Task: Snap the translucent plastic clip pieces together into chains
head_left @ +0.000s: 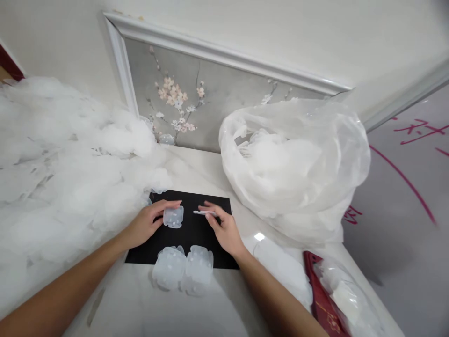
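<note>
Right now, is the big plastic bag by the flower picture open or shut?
Open. The big plastic bag has its mouth gaping wide, and white pieces show inside.

My right fingers [213,208] are blurring at the tips and hiding the rear end of the white stick [203,213]. My left fingers [169,204] are covering the upper edge of the translucent piece [174,218] they are holding, whose pale marks are being too small for me to make out. The plastic bag [351,159] is screening the lower right of the framed picture [175,96]. The left edge is cutting off the white heap [70,159], the right edge the board [403,201], the bottom edge the red thing [320,295].
</note>
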A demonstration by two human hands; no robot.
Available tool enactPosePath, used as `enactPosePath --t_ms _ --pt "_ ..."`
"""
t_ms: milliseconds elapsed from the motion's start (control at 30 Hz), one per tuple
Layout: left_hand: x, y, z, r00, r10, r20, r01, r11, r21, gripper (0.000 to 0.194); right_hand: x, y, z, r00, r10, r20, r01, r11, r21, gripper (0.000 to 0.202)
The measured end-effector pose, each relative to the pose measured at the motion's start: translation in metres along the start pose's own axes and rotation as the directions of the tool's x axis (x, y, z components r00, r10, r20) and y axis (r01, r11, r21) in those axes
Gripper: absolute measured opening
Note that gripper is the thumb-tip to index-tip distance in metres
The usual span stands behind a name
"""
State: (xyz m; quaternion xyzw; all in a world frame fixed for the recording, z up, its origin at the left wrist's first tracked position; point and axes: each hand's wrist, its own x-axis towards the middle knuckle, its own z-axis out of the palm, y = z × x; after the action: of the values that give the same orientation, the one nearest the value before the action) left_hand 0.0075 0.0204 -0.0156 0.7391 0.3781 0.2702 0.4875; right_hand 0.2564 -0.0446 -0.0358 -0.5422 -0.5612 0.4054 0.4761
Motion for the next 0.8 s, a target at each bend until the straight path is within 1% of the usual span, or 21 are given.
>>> enactPosePath --t_ms 33,67,100,133,167,200,233,300,367,400,467,533,600,800 --pt "0.0 0.001 0.0 0.999 -0.01 -0.053 0.013 0.998 0.061 0.033 0.0 -0.001 0.0 0.996 0.082 0.017 -0.084 0.987 0.134 0.02" --pt "0.0 0.003 0.0 0.993 -0.027 -0.112 0.039 0.993 0.108 0.024 0.0 -0.002 0.0 0.986 0.158 0.052 -0.166 0.948 0.271 0.024" --pt "0.0 0.004 -0.001 0.984 -0.054 -0.169 0.075 0.99 0.118 0.019 0.0 -0.002 0.0 0.971 0.218 0.098 -0.239 0.887 0.395 0.029" --pt "0.0 0.005 -0.001 0.973 -0.094 -0.213 0.114 0.99 0.084 0.02 0.001 -0.002 0.001 0.955 0.26 0.146 -0.298 0.817 0.494 0.033" --pt "0.0 0.007 -0.001 0.961 -0.141 -0.24 0.147 0.989 0.01 0.022 0.001 -0.001 0.001 0.94 0.286 0.188 -0.341 0.75 0.567 0.036" --pt "0.0 0.008 -0.001 0.951 -0.189 -0.245 0.171 0.981 -0.091 0.025 0.002 0.0 0.002 0.927 0.305 0.217 -0.372 0.695 0.616 0.038" --pt "0.0 0.01 -0.001 0.944 -0.236 -0.229 0.191 0.96 -0.204 0.027 0.002 0.001 0.003 0.916 0.321 0.24 -0.398 0.654 0.644 0.039" --pt "0.0 0.013 0.001 0.932 -0.324 -0.165 0.234 0.883 -0.408 0.029 0.003 0.004 0.004 0.902 0.347 0.258 -0.425 0.605 0.674 0.041" --pt "0.001 0.015 0.004 0.92 -0.384 -0.081 0.282 0.79 -0.544 0.031 0.004 0.006 0.004 0.895 0.363 0.261 -0.436 0.579 0.689 0.044" --pt "0.001 0.016 0.005 0.915 -0.403 -0.035 0.307 0.749 -0.587 0.032 0.004 0.007 0.004 0.891 0.37 0.262 -0.441 0.57 0.693 0.045" --pt "0.001 0.017 0.006 0.902 -0.43 0.041 0.357 0.689 -0.63 0.033 0.004 0.009 0.004 0.886 0.382 0.262 -0.448 0.558 0.699 0.048" --pt "0.0 0.017 0.007 0.888 -0.451 0.087 0.396 0.657 -0.641 0.031 0.004 0.009 0.004 0.881 0.388 0.271 -0.457 0.549 0.699 0.049" --pt "0.0 0.016 0.006 0.882 -0.461 0.098 0.409 0.646 -0.645 0.03 0.005 0.009 0.004 0.877 0.386 0.286 -0.467 0.545 0.696 0.048" --pt "0.0 0.018 0.006 0.886 -0.45 0.113 0.406 0.635 -0.657 0.029 0.004 0.009 0.004 0.876 0.38 0.299 -0.472 0.541 0.696 0.047"
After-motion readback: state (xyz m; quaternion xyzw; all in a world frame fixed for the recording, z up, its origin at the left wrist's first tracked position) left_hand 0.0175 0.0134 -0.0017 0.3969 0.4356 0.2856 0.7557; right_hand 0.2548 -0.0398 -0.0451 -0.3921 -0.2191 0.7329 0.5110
